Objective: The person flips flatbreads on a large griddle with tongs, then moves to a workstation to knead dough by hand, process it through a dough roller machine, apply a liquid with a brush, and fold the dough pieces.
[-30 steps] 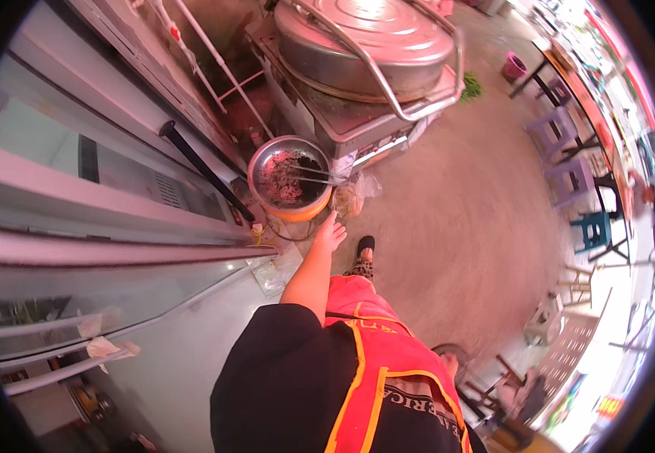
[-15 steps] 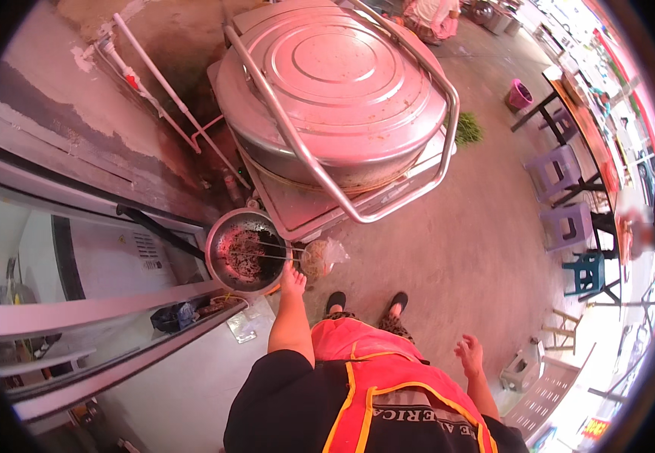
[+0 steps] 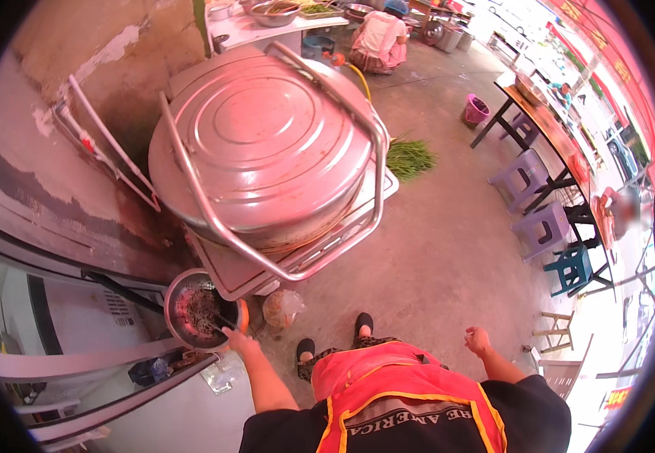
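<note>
Here the left hand (image 3: 235, 341) has its grip on the near rim of the round metal bowl of dark reddish scraps (image 3: 199, 308), which sits low, just in front of the huge lidded steel pot (image 3: 259, 143) on its tubular rack (image 3: 376, 162). The right hand (image 3: 478, 340) hangs loosely curled, holding nothing, well away from the pot. I'd say keep the bowl level and lift close to the body, minding the thin utensil (image 3: 218, 321) lying across it.

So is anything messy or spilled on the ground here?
Yes: a loose bunch of green stalks lies on the bare concrete floor beside the big lidded steel pot, not in any bowl or basket.
</note>
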A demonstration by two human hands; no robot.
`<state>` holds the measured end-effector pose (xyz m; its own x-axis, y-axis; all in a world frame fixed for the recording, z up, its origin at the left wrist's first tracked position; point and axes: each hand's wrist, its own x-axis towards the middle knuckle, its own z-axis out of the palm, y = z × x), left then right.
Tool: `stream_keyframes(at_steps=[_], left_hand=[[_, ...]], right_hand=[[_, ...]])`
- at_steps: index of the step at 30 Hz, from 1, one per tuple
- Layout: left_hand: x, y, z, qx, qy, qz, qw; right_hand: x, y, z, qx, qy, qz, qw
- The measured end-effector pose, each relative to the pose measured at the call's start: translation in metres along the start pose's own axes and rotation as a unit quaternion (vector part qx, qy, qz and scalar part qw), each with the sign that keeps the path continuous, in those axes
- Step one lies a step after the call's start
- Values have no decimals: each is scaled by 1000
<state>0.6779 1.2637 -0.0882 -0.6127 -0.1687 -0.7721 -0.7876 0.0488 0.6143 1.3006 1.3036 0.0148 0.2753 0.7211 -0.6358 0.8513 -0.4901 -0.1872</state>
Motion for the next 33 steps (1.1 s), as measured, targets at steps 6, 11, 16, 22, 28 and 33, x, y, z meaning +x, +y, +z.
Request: stream_keyframes(at_steps=[6, 11, 16, 22, 28, 33], left_hand=[[19, -18, -54, 10, -17, 3, 1000], [-32, 29, -51, 29, 0, 169, 985], [-193, 49, -12, 128, -227, 301, 918], [-333, -33, 61, 349, -632, 136, 679], [-278, -21, 116, 496, -417, 642, 411], [-192, 19, 122, 686, -226, 606, 334]], right_hand=[[18, -54, 11, 73, 6, -99, 992], [19, -118, 16, 119, 21, -253, 960], [-44, -259, -32, 190, -67, -433, 878], [-78, -311, -70, 519, -378, -362, 676], [24, -214, -23, 657, -161, -209, 706], [33, -46, 4, 636, -43, 152, 755]])
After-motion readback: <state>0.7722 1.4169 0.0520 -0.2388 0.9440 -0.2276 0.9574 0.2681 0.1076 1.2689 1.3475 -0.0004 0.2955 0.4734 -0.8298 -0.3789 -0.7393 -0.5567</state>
